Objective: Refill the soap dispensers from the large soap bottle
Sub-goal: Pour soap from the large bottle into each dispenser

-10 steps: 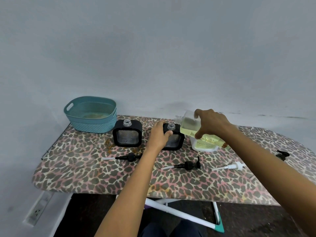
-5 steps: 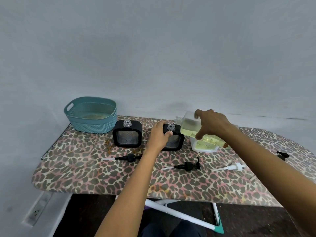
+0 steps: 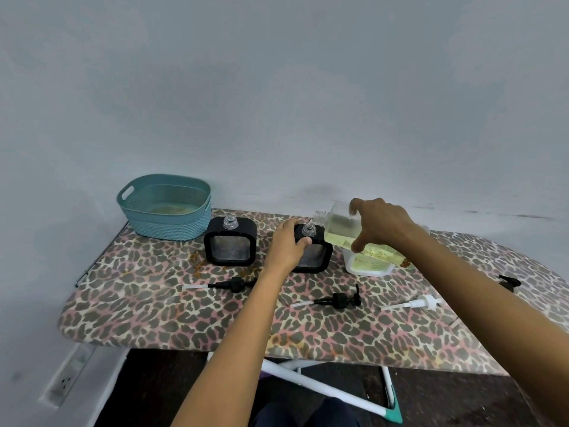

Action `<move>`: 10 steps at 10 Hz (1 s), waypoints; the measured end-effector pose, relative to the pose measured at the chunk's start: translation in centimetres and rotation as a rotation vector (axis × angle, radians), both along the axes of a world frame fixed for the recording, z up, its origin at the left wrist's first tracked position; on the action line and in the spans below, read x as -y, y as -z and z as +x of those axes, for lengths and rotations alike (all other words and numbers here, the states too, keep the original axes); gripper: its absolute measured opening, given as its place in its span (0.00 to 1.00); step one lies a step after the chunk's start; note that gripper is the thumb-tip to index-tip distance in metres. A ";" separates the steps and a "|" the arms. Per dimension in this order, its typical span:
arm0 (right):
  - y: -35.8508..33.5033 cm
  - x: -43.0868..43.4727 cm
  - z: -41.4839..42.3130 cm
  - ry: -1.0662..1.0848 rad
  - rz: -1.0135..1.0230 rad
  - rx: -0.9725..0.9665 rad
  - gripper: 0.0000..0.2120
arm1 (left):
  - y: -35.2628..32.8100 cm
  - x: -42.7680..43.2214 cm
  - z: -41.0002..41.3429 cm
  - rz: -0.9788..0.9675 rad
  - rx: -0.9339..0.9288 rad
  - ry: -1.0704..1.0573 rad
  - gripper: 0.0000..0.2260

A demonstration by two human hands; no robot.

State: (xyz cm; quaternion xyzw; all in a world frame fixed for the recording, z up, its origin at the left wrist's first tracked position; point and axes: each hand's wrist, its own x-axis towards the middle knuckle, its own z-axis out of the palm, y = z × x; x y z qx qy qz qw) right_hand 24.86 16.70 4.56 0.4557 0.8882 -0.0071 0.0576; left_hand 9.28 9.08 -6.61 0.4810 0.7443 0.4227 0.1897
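Nothing moved, bottle [image 3: 338,232] in right grip [image 3: 385,223], over dispenser [image 3: 320,257]

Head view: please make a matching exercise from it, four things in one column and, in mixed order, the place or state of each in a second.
Things:
1. large soap bottle
2. teal basket
3. white pump
4. right black dispenser

States:
A. lying flat on the board
B. tilted, held by the right hand
C. gripped on top by the left hand
D. at the board's far left corner

Pairs: 1-B, 2-D, 3-A, 4-C.
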 end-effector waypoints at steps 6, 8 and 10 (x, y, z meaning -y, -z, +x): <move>-0.3 0.0 0.2 -0.002 0.001 0.002 0.38 | 0.1 -0.1 0.0 0.002 0.008 0.000 0.21; -0.4 0.0 0.2 -0.001 0.000 0.005 0.38 | 0.1 0.0 0.0 0.008 -0.002 -0.001 0.22; -0.5 0.1 0.2 0.005 -0.001 0.006 0.38 | 0.1 0.0 0.0 0.007 0.005 0.002 0.22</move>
